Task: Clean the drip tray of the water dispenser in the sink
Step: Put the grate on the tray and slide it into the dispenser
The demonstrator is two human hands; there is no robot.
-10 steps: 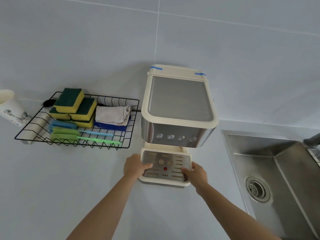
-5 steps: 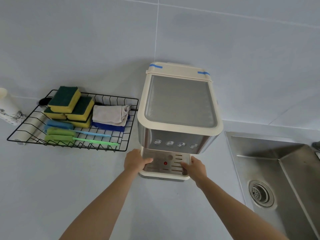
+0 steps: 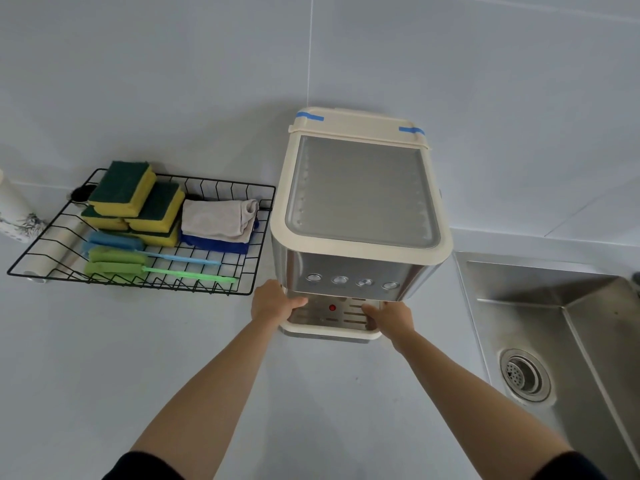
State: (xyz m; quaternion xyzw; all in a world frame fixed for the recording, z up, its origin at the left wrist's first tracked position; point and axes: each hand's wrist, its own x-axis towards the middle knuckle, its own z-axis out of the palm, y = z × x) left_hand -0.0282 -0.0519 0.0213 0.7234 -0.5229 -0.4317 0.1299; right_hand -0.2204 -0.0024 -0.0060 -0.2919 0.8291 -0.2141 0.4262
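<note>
A cream and steel water dispenser (image 3: pixel 360 202) stands on the counter against the wall. Its drip tray (image 3: pixel 330 323), cream-rimmed with a slotted steel grate and a red dot, sits at the base under the button row. My left hand (image 3: pixel 273 303) grips the tray's left side, thumb lying over the grate. My right hand (image 3: pixel 391 318) grips the tray's right side, thumb on the grate. The steel sink (image 3: pixel 561 341) with its round drain lies to the right of the dispenser.
A black wire basket (image 3: pixel 145 285) left of the dispenser holds several green-yellow sponges (image 3: pixel 135 206), folded cloths (image 3: pixel 218 220) and blue and green brushes (image 3: pixel 138 265). A white cup (image 3: pixel 14 209) stands at the far left edge. Bare counter lies in front of the dispenser.
The view has shifted closer over the dispenser, so less of the tray shows beneath it. Both hands stay on the tray's sides.
</note>
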